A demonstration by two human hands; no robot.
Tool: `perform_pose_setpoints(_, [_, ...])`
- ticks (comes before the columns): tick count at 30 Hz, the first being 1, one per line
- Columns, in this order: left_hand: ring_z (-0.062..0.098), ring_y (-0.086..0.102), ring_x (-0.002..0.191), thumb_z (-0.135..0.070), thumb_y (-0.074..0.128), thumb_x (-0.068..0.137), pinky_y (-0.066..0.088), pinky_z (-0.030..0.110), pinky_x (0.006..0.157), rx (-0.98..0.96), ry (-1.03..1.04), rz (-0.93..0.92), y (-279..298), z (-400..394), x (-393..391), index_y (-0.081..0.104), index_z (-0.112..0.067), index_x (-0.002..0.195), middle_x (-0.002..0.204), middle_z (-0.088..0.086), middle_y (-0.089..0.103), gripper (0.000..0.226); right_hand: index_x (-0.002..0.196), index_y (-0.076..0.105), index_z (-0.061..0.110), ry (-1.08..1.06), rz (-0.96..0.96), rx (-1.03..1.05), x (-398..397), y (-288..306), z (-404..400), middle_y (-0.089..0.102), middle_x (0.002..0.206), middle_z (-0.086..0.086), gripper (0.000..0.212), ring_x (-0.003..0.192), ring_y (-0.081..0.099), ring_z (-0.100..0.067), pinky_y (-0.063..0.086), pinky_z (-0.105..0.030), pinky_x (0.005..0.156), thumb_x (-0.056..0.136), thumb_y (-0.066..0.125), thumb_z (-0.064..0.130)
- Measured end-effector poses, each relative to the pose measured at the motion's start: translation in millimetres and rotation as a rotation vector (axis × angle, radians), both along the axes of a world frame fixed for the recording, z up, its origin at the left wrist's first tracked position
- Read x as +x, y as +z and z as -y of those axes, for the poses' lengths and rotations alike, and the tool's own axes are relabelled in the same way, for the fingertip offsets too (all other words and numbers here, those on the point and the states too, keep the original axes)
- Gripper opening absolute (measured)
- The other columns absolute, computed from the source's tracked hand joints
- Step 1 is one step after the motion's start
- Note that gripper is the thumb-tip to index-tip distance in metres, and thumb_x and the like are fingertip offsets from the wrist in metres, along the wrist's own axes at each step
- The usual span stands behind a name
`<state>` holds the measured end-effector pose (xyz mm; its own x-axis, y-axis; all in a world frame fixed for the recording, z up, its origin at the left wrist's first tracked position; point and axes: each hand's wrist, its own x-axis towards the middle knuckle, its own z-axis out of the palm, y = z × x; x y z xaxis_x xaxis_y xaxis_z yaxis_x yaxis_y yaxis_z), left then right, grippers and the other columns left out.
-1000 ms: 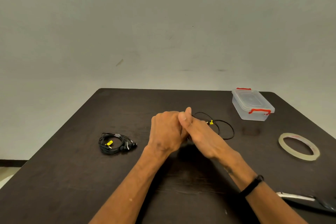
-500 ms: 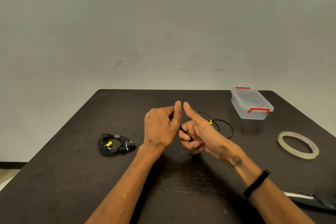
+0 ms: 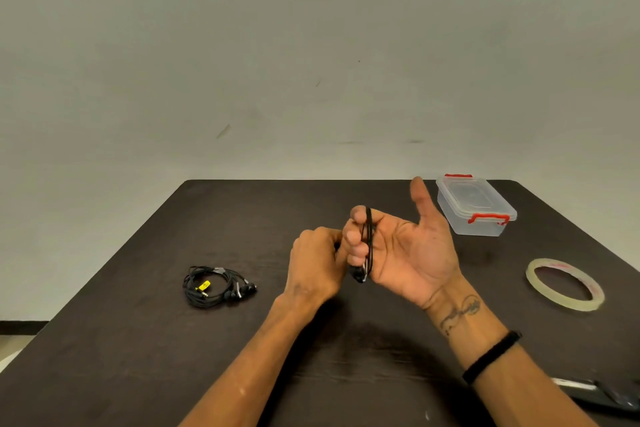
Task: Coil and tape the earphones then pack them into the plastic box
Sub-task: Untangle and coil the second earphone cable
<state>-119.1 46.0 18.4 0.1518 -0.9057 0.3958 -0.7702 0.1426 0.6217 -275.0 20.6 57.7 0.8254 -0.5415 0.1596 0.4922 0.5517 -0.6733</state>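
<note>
Winding a black earphone cord [image 3: 369, 239] around the fingers [image 3: 356, 236] of the right hand [image 3: 408, 250], palm turned up, thumb standing free toward the far edge of the dark table [image 3: 242, 218]. Forming the turns across the curled fingers, with a small dark piece, probably an earbud or inline remote, hanging at the low end of the loop. Feeding from the left hand [image 3: 317, 262], closed into a fist just beside those fingers, apparently pinching the free end, though the pinch itself is hidden behind the knuckles.

Doing this well, by judgement: keeping light, even tension on each pass, laying turns side by side rather than crossing, holding the right fingers slightly spread so the coil slides off without collapsing, and leaving a short tail for the tape to catch.

Lying well apart to the left, a second set of earphones [image 3: 216, 286], already bundled, carrying a yellow tag by the plug. Waiting to the right, a roll of clear tape [image 3: 565, 284], and beyond the right hand a clear plastic box [image 3: 476, 206] with red clips, lid on. Showing at the lower right edge, a dark tool [image 3: 602, 392], possibly scissors, too cropped to tell.
</note>
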Motion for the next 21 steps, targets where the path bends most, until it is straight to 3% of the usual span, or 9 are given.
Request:
perform_pose_setpoints(3, [0.043,0.061,0.07,-0.013,0.063,0.088,0.046,0.043,0.064,0.013,-0.004,0.079,0,-5,-8,0.034,-0.024,0.054,0.073,0.019,0.069,0.046,0.11,0.068,-0.002,-0.189,0.055,0.079,-1,-1,2,0.069,0.104,-0.026,0.096,0.09,0.068,-0.036,0.058,-0.046,0.083,0.088,0.041,0.088])
perform_pose_setpoints(10, [0.025,0.047,0.047,-0.041,0.044,0.106,0.05,0.04,0.058,-0.063,-0.11,0.265,-11,-4,-21,0.036,-0.017,0.05,0.048,-0.002,0.044,0.061,0.125,0.062,0.0,-0.522,0.111,0.099,-10,-1,10,0.066,0.127,-0.03,0.095,0.115,0.068,-0.042,0.05,-0.053,0.109,0.089,0.042,0.086])
perform_pose_setpoints(13, [0.023,0.04,0.044,-0.044,0.041,0.107,0.042,0.036,0.053,-0.146,-0.11,0.313,-11,-4,-20,0.034,-0.018,0.05,0.046,-0.004,0.04,0.064,0.122,0.062,0.001,-0.616,0.072,0.043,-12,-4,14,0.064,0.13,-0.032,0.093,0.12,0.064,-0.043,0.042,-0.056,0.117,0.089,0.04,0.086])
perform_pose_setpoints(16, [0.021,0.033,0.041,-0.044,0.04,0.107,0.038,0.035,0.049,-0.243,-0.096,0.298,-6,-5,-17,0.027,-0.02,0.049,0.042,-0.003,0.03,0.064,0.117,0.063,0.003,-0.695,-0.015,-0.037,-13,-6,17,0.067,0.122,-0.031,0.091,0.114,0.066,-0.041,0.043,-0.054,0.116,0.091,0.034,0.085])
perform_pose_setpoints(21, [0.018,0.036,0.039,-0.042,0.044,0.108,0.023,0.028,0.049,-0.406,-0.093,0.238,1,-6,-11,0.036,-0.021,0.051,0.043,-0.007,0.035,0.062,0.115,0.06,0.003,-0.736,-0.282,-0.21,-5,-10,13,0.069,0.11,-0.033,0.087,0.101,0.066,-0.041,0.053,-0.048,0.094,0.096,0.027,0.08])
